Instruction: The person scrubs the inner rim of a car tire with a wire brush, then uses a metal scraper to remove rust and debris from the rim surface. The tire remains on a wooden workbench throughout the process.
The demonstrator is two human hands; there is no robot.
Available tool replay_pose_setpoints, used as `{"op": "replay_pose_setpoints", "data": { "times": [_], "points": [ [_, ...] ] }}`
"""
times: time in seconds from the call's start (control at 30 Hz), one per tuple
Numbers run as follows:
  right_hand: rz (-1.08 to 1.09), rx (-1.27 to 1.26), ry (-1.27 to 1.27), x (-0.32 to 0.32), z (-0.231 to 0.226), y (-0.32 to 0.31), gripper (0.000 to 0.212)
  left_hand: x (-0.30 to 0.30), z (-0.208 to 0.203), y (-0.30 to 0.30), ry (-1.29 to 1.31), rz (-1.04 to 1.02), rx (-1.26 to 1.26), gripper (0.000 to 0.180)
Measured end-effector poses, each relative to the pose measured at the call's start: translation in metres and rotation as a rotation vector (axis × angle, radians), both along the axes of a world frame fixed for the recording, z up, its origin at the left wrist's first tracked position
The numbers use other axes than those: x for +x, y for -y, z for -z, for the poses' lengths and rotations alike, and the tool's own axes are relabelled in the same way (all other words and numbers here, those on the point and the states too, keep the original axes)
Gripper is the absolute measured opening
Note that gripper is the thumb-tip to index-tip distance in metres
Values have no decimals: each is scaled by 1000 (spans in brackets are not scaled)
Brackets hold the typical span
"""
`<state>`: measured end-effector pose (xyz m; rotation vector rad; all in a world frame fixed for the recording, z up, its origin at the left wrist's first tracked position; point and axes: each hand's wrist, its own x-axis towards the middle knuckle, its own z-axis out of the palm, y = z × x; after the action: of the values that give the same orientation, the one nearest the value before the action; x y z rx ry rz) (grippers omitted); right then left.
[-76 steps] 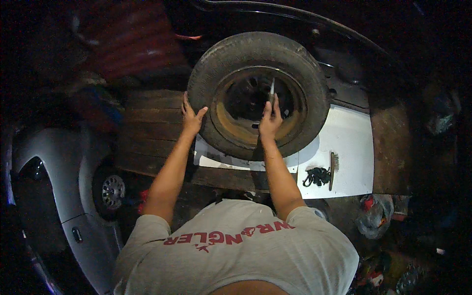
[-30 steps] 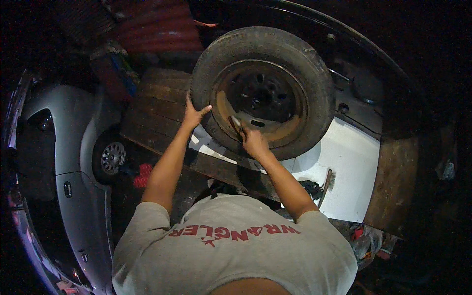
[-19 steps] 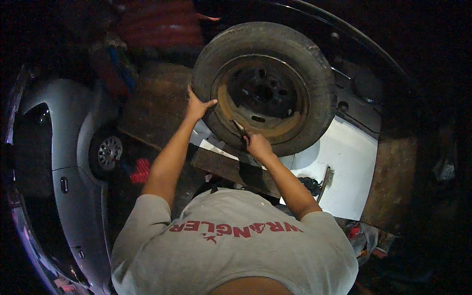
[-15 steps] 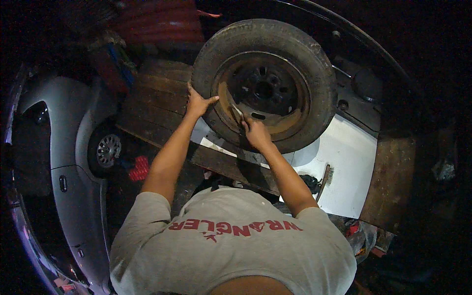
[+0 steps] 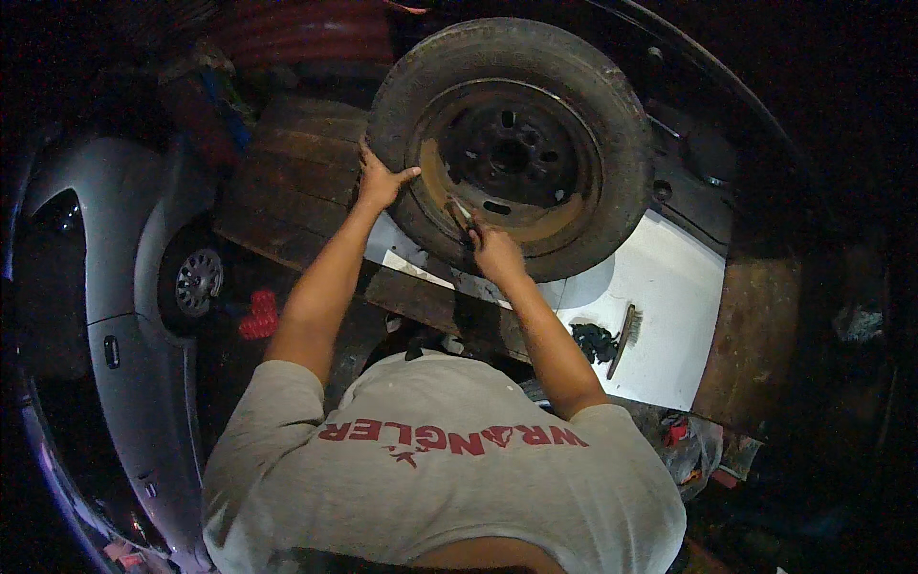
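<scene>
A black tire (image 5: 612,115) on a steel wheel rim (image 5: 435,177) lies flat on its side in front of me, over a white panel (image 5: 669,297). Brownish, rust-coloured patches show on the rim's inner band. My left hand (image 5: 384,184) grips the tire's left edge, thumb over the sidewall and fingers at the tread. In my right hand (image 5: 497,251) is a slim tool with a pale tip (image 5: 463,209), held against the near-left part of the rim. Its kind is too small to tell, and my fingers cover its lower part.
A brush with a wooden handle (image 5: 623,342) and a crumpled black cloth (image 5: 595,342) lie on the white panel at right. Wooden boards (image 5: 287,182) extend at left. A silver car (image 5: 134,239) stands on the left, near a red object (image 5: 258,316).
The view has shifted slightly, so the wheel sits higher. My right hand with the tool has moved a little toward me along the rim; more of the black cloth shows. My left hand stays on the tire.
</scene>
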<state>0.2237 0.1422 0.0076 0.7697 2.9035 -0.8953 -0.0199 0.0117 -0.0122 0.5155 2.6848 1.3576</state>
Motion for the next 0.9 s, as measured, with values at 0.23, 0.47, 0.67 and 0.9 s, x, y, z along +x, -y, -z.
{"op": "replay_pose_setpoints", "data": {
  "times": [0.23, 0.47, 0.67, 0.9],
  "points": [
    [39, -35, 175, 41, -2, 2, 38, -8, 19, 4, -40, 9, 74, 140],
    [108, -40, 55, 42, -3, -3, 34, -4, 11, 2, 4, 23, 75, 141],
    [200, -71, 114, 46, 9, 23, 31, -2, 9, 1, -2, 6, 48, 141],
    [242, -150, 18, 62, -16, 13, 35, 1, 9, 0, -21, 20, 99, 140]
  ]
}}
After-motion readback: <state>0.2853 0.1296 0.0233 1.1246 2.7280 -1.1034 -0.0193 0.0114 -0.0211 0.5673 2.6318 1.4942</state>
